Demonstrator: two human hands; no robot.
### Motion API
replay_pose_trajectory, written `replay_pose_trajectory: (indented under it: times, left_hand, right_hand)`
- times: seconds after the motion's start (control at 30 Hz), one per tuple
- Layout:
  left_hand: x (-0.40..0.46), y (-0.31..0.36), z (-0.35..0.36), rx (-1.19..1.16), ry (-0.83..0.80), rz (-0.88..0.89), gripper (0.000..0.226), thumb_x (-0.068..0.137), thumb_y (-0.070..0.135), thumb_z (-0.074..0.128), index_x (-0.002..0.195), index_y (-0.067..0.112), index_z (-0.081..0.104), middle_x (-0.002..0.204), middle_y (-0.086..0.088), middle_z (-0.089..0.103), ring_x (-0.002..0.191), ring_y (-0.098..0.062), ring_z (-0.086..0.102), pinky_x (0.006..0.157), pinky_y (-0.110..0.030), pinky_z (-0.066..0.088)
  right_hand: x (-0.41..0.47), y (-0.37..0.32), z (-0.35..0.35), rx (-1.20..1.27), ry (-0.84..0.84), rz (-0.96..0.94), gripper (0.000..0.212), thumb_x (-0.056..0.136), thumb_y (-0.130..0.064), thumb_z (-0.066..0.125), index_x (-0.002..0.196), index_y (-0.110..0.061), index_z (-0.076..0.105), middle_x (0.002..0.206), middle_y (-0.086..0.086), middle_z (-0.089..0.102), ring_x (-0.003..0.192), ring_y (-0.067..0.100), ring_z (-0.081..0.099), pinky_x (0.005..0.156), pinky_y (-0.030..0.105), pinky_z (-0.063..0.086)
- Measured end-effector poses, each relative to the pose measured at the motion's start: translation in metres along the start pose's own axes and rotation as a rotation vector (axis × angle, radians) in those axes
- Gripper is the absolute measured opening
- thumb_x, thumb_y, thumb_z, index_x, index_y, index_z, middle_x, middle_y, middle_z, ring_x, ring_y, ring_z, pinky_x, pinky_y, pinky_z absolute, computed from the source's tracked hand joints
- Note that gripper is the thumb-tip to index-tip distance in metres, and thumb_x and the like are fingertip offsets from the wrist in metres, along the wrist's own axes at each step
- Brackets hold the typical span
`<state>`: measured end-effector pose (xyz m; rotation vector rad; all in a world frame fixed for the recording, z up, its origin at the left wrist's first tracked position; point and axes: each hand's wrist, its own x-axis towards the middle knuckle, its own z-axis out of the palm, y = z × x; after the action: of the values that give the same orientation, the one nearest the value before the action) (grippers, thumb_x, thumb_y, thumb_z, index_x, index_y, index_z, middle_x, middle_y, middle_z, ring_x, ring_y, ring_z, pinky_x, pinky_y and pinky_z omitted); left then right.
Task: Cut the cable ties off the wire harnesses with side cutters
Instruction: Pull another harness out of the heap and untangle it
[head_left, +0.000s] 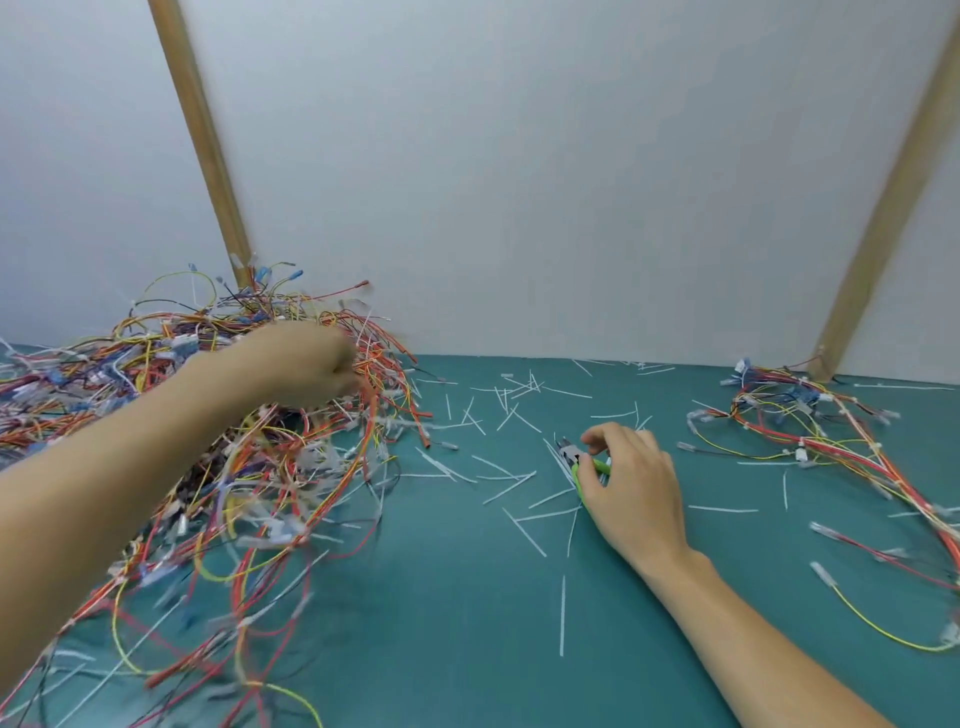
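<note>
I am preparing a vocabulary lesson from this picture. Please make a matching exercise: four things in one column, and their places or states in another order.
Things:
1. left hand
2. side cutters
3. small harness pile
4. cut ties

Places or states:
A. scattered over the green mat
B. far right, near the wooden post
C. gripping wires in the big pile
D. under the right hand

Pairs: 1-C, 2-D, 3-B, 4-A
</note>
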<state>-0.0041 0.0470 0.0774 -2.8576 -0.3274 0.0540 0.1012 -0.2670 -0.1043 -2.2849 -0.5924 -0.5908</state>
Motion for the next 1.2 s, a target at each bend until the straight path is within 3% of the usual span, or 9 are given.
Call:
replay_pose_trajectory:
  times: [0.17, 0.33, 0.53, 0.63, 0.7, 0.77, 0.9, 1.1, 1.2]
  left_hand:
    - [-0.001, 0.095, -0.039, -0.301, 0.688, 0.140, 0.015, 0.092, 0.033, 0.057, 0.091, 0.020, 0.063, 0.096, -0.004, 0.066, 0.088, -0.031, 0.062, 0.065, -0.033, 0.037]
    - [0.012, 0.158, 0.012, -0.180, 0.181, 0.417, 0.014, 0.093, 0.030, 0.066, 0.106, 0.027, 0.072, 0.113, 0.000, 0.060, 0.110, -0.024, 0.061, 0.075, -0.031, 0.045]
    - [-0.002, 0.152, 0.047, -0.287, 0.173, 0.555, 0.027, 0.092, 0.020, 0.065, 0.119, 0.024, 0.063, 0.119, 0.002, 0.053, 0.114, -0.019, 0.055, 0.084, -0.034, 0.046]
    - [-0.022, 0.124, 0.043, -0.587, 0.162, 0.578, 0.053, 0.084, 0.009, 0.063, 0.134, 0.023, 0.052, 0.130, 0.008, 0.052, 0.118, -0.003, 0.050, 0.098, -0.014, 0.038]
    - [-0.028, 0.098, 0.038, -0.676, 0.326, 0.457, 0.054, 0.082, 0.007, 0.062, 0.133, 0.024, 0.055, 0.127, 0.010, 0.058, 0.115, 0.003, 0.051, 0.100, -0.005, 0.033]
    - [-0.027, 0.065, 0.032, -0.636, 0.342, 0.280, 0.041, 0.089, 0.018, 0.063, 0.128, 0.028, 0.057, 0.120, 0.011, 0.063, 0.108, -0.001, 0.058, 0.101, -0.021, 0.045]
    - [-0.035, 0.026, 0.045, -0.564, -0.246, 0.226, 0.046, 0.087, 0.067, 0.058, 0.111, 0.029, 0.068, 0.108, 0.011, 0.071, 0.100, -0.005, 0.066, 0.094, -0.034, 0.053]
    - [-0.035, 0.033, 0.060, -0.421, 0.180, 0.227, 0.030, 0.092, 0.047, 0.064, 0.083, 0.020, 0.073, 0.099, 0.007, 0.061, 0.090, -0.017, 0.062, 0.082, -0.034, 0.048]
    - [-0.035, 0.049, 0.024, -0.684, 0.395, 0.327, 0.026, 0.098, 0.041, 0.058, 0.076, 0.029, 0.064, 0.098, 0.001, 0.058, 0.089, -0.019, 0.060, 0.086, -0.041, 0.049]
  right_hand:
    - [-0.001, -0.006, -0.003, 0.236, 0.103, -0.041, 0.018, 0.097, -0.035, 0.059, 0.110, -0.023, 0.063, 0.097, -0.017, 0.065, 0.093, 0.013, 0.056, 0.087, 0.033, 0.043]
    - [-0.010, -0.022, -0.013, 0.514, -0.006, -0.089, 0.049, 0.092, -0.049, 0.057, 0.137, -0.031, 0.052, 0.120, -0.020, 0.067, 0.118, 0.008, 0.062, 0.093, 0.016, 0.042]
    - [-0.013, -0.028, 0.002, 0.488, -0.206, -0.103, 0.047, 0.090, -0.030, 0.080, 0.128, -0.040, 0.054, 0.099, -0.023, 0.069, 0.091, 0.004, 0.067, 0.081, 0.010, 0.046]
    - [-0.013, -0.028, 0.006, 0.489, -0.301, -0.092, 0.022, 0.096, -0.021, 0.073, 0.114, -0.031, 0.066, 0.085, -0.013, 0.071, 0.084, 0.009, 0.068, 0.081, 0.026, 0.053]
    - [-0.016, -0.030, 0.009, 0.443, -0.290, -0.124, 0.007, 0.099, -0.018, 0.066, 0.096, -0.023, 0.070, 0.079, -0.010, 0.068, 0.079, 0.012, 0.064, 0.078, 0.037, 0.052]
    - [-0.017, -0.033, 0.010, 0.447, -0.236, -0.116, 0.017, 0.102, -0.019, 0.059, 0.086, -0.025, 0.060, 0.074, -0.008, 0.061, 0.074, 0.015, 0.057, 0.073, 0.042, 0.048]
    - [-0.019, -0.033, 0.008, 0.488, -0.125, -0.126, 0.014, 0.105, -0.029, 0.050, 0.092, -0.032, 0.053, 0.078, -0.009, 0.065, 0.076, 0.015, 0.064, 0.072, 0.039, 0.050]
    - [-0.017, -0.030, 0.010, 0.426, -0.116, -0.133, 0.018, 0.107, -0.022, 0.053, 0.097, -0.036, 0.051, 0.085, -0.012, 0.069, 0.081, 0.013, 0.067, 0.074, 0.035, 0.050]
    - [-0.015, -0.025, 0.011, 0.413, -0.118, -0.100, 0.016, 0.105, -0.018, 0.058, 0.095, -0.031, 0.053, 0.082, -0.011, 0.068, 0.080, 0.013, 0.067, 0.076, 0.037, 0.051]
